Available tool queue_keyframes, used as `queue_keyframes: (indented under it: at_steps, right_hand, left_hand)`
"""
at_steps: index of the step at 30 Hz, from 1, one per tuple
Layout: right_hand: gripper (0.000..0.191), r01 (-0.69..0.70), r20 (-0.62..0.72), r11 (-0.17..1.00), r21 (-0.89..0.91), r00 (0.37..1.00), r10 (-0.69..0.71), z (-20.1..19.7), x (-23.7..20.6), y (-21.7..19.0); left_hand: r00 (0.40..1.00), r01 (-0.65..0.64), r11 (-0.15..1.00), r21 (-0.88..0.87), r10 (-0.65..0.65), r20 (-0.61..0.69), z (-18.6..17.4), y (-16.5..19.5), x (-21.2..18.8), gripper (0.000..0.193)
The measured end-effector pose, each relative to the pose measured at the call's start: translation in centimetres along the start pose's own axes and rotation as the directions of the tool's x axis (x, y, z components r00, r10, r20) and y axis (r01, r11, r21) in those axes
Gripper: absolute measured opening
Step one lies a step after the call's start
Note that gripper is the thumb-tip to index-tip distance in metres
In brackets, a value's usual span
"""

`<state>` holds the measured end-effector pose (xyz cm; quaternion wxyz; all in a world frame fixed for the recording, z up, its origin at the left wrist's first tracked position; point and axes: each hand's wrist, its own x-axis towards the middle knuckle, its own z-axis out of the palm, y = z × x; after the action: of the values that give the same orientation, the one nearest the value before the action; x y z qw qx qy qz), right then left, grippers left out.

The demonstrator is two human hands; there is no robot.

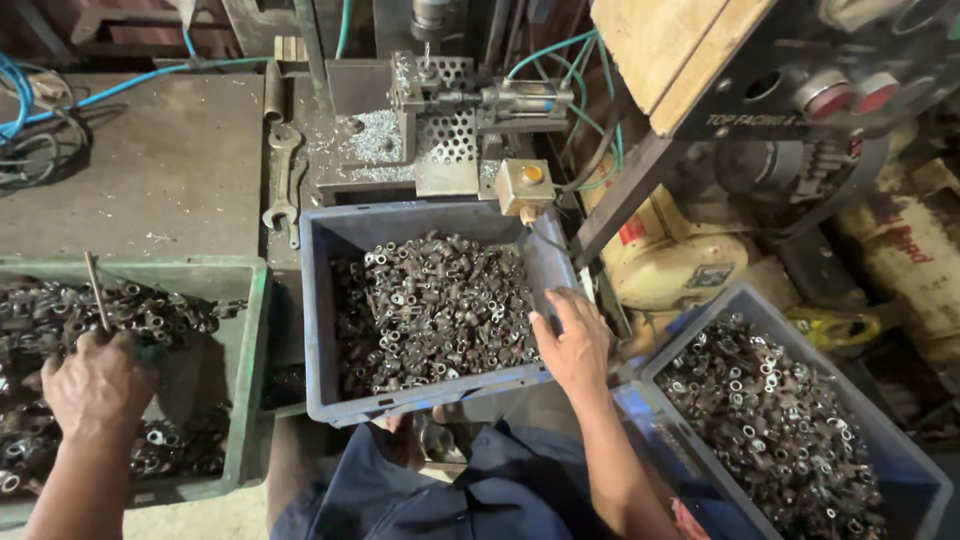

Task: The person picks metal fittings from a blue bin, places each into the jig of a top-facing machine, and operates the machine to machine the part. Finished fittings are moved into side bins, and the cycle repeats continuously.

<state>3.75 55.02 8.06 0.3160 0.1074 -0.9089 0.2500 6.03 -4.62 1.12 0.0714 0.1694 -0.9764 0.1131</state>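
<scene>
My left hand [95, 385] is closed around a thin metal rod [97, 290] that sticks up over the green crate [250, 370] of small dark metal sleeves. My right hand [573, 345] rests with fingers spread on the near right corner of the blue-grey crate [320, 330] in front of me, touching the pile of small metal ring parts [430, 310] inside. Nothing is visibly held in the right hand.
A second blue crate [900, 460] of similar metal parts stands at the lower right. A small machine with a perforated plate [445, 135], a yellow push button [531, 174] and teal hoses sits behind the middle crate. A spanner [281, 175] lies on the worn bench.
</scene>
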Motion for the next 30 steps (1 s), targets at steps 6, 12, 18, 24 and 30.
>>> queue_keyframes:
  at_steps: [6, 12, 18, 24, 30]
  right_hand:
    - [0.035, 0.006, -0.011, 1.000, 0.009, 1.000, -0.006, 0.1, -0.4, 0.1]
    - [0.033, -0.021, -0.022, 1.000, 0.003, 1.000, 0.021, 0.0, -0.4, -0.1]
    - [0.034, -0.185, 0.070, 0.955, 0.233, 0.982, 0.174, -1.0, -0.1, -1.9]
    - [0.047, -0.272, 0.393, 0.749, 0.604, 0.919, 0.016, 0.9, -0.2, -9.1]
    - [0.051, -0.307, 0.446, 0.631, 0.712, 0.893, -0.069, 2.2, -1.1, -10.7]
  left_hand:
    - [0.999, -0.034, 0.999, 0.014, 0.034, -0.014, 0.1, 0.2, 0.5, 0.034]
    - [0.999, 0.013, 0.998, -0.061, -0.011, 0.031, -1.6, 0.3, 0.9, 0.022]
    - [0.968, 0.228, 0.836, -0.499, -0.250, 0.023, -7.9, 3.5, -1.3, 0.028]
    - [1.000, 0.006, 0.341, -0.940, -0.011, 0.002, -15.4, 15.3, -7.5, 0.025]
    - [0.964, -0.214, 0.245, -0.946, 0.209, -0.164, -21.3, 25.6, -9.2, 0.025]
